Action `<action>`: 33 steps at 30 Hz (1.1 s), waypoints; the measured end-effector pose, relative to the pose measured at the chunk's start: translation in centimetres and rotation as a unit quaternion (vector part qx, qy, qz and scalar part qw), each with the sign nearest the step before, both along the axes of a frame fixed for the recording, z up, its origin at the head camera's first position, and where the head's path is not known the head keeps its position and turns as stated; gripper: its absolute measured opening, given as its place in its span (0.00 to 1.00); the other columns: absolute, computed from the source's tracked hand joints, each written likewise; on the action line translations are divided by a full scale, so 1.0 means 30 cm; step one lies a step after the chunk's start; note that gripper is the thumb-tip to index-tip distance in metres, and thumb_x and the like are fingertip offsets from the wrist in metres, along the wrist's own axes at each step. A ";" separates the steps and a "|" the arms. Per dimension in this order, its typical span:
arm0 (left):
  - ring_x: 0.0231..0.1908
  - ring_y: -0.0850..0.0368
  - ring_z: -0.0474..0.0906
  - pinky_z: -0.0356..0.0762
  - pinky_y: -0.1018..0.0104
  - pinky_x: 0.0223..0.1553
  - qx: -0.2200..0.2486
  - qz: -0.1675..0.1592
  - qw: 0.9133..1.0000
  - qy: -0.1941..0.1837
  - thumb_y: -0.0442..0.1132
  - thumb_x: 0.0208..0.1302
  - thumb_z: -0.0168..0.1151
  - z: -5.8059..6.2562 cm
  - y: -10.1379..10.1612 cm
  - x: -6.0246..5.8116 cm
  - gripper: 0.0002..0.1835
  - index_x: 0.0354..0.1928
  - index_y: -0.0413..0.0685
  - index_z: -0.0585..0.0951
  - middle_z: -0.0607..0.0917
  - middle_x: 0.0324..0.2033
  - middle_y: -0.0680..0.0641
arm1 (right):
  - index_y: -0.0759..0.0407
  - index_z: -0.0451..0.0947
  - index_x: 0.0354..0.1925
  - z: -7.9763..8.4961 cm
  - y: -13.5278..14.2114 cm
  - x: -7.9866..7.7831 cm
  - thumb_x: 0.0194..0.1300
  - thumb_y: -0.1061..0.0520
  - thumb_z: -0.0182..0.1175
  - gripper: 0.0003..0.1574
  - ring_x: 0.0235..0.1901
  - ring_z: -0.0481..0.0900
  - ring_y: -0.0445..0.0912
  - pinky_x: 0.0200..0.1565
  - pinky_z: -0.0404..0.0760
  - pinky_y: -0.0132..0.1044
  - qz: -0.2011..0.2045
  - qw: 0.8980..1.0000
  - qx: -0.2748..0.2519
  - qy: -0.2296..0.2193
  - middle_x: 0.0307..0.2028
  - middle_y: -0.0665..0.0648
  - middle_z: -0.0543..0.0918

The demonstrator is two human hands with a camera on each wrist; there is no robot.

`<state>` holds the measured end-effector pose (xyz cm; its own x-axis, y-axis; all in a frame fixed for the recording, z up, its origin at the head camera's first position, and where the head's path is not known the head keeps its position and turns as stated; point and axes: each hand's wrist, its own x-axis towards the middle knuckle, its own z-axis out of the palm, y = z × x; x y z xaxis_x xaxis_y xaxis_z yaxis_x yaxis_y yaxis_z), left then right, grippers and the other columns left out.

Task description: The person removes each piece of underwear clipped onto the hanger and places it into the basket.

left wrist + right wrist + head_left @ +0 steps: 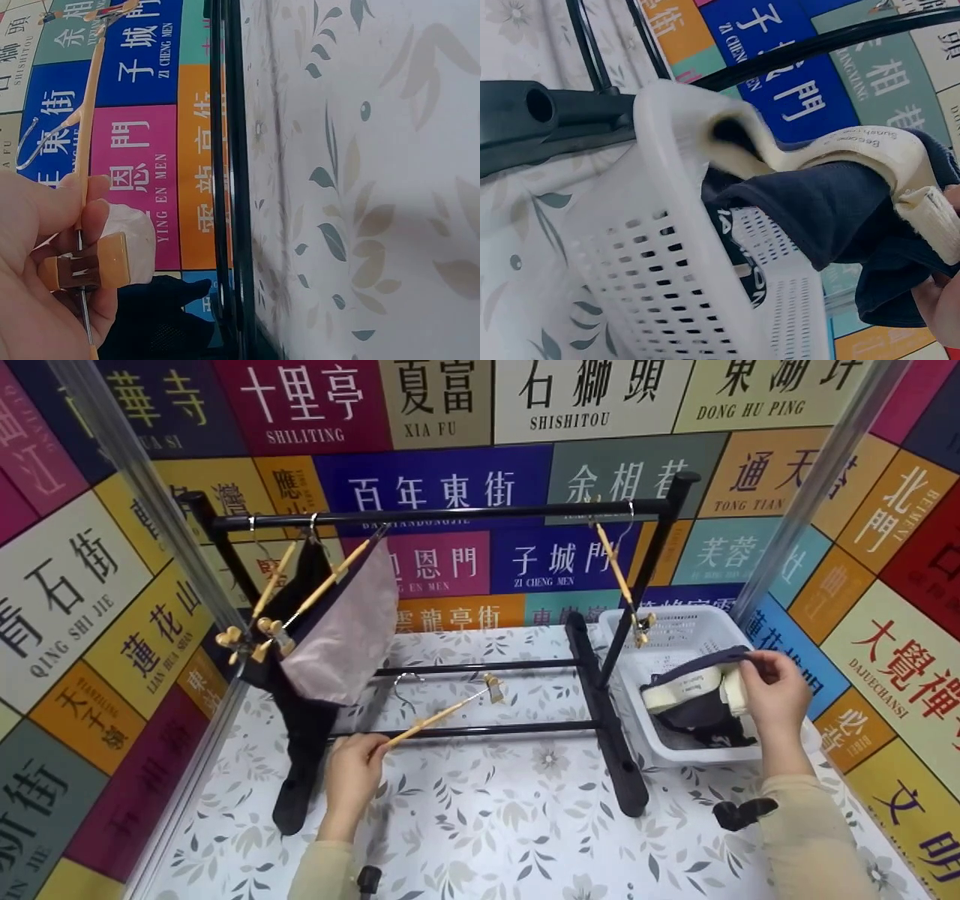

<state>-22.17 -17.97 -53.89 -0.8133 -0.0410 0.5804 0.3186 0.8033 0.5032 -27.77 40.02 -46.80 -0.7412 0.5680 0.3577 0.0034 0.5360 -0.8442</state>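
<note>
My left hand (352,776) pinches a wooden clip hanger (431,722) near one end, below the rack's top bar. Its metal hook points up, and one clip (116,259) sits close to my fingers in the left wrist view. My right hand (780,697) grips the edge of a navy garment (817,202) with a cream printed waistband (862,146). That garment is bunched over a white perforated basket (652,255), its lower part hanging inside. A dark cloth with white lettering shows inside the basket in the right wrist view.
A black rack (480,514) stands on the floral-patterned surface (510,825). At its left hang a pink satin garment (345,630) and a black garment (307,727) on clip hangers. Another clip hanger (616,562) hangs at the right end. Colourful sign-covered walls surround the rack.
</note>
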 end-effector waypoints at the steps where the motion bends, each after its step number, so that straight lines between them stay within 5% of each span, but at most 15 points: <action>1: 0.33 0.44 0.76 0.72 0.51 0.39 -0.001 -0.001 1.000 0.000 0.31 0.56 0.71 0.004 0.000 -0.001 0.04 0.34 0.44 0.87 0.86 0.29 0.47 | 0.60 0.81 0.48 -0.007 0.003 -0.002 0.67 0.53 0.62 0.15 0.34 0.72 0.32 0.40 0.69 0.25 0.001 1.000 0.007 -0.010 0.33 0.40 0.76; 10: 0.33 0.43 0.78 0.73 0.51 0.40 -0.011 0.002 1.000 0.015 0.30 0.56 0.71 0.054 0.008 -0.011 0.04 0.34 0.42 0.87 0.87 0.30 0.46 | 0.61 0.80 0.53 -0.070 -0.001 -0.012 0.71 0.51 0.58 0.18 0.38 0.72 0.35 0.44 0.68 0.29 0.053 0.993 0.074 -0.077 0.45 0.59 0.82; 16: 0.35 0.44 0.81 0.72 0.52 0.44 -0.012 0.006 1.000 0.017 0.30 0.57 0.71 0.088 0.021 -0.025 0.03 0.34 0.41 0.88 0.87 0.31 0.45 | 0.62 0.79 0.53 -0.123 -0.016 -0.014 0.72 0.55 0.57 0.17 0.47 0.78 0.53 0.53 0.73 0.45 0.103 0.984 0.117 -0.090 0.49 0.66 0.82; 21: 0.35 0.43 0.80 0.72 0.52 0.43 -0.021 0.003 1.000 0.020 0.31 0.58 0.70 0.119 0.030 -0.037 0.03 0.34 0.42 0.88 0.87 0.31 0.45 | 0.64 0.78 0.49 -0.164 -0.024 -0.012 0.69 0.60 0.58 0.12 0.51 0.77 0.63 0.57 0.69 0.57 0.121 0.979 0.137 -0.086 0.49 0.69 0.81; 33: 0.33 0.43 0.77 0.72 0.53 0.40 -0.024 0.002 0.999 0.030 0.32 0.57 0.71 0.172 0.045 -0.055 0.03 0.34 0.45 0.88 0.87 0.30 0.46 | 0.63 0.78 0.46 -0.236 -0.039 0.006 0.65 0.64 0.61 0.10 0.47 0.78 0.66 0.51 0.71 0.61 0.156 0.961 0.207 -0.092 0.46 0.70 0.82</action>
